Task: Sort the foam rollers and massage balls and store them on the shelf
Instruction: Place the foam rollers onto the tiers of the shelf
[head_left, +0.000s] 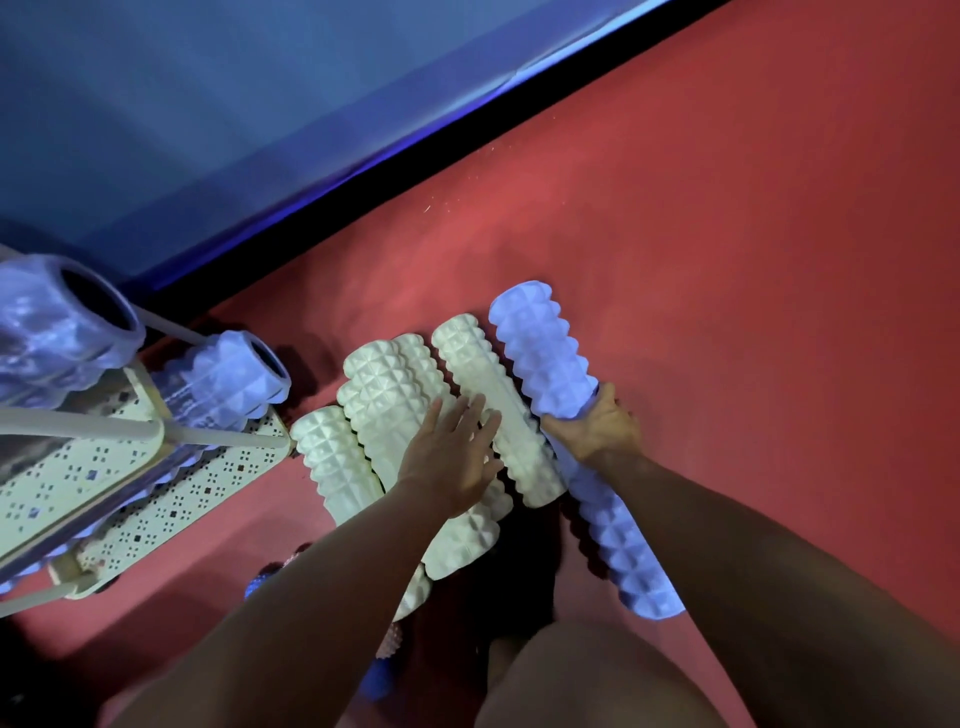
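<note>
Several white studded foam rollers lie side by side on the red floor. My left hand rests flat on them with straight, spread fingers. To their right lies a long pale blue studded roller, and my right hand grips it around its middle. Two pale blue rollers lie on the cream perforated shelf at the left. Spiky massage balls, one blue and one pinkish, show partly under my left forearm.
A dark baseboard and blue wall run diagonally behind the rollers. Red floor stretches to the right. The shelf's cream tube frame juts toward the rollers. My knee fills the bottom centre.
</note>
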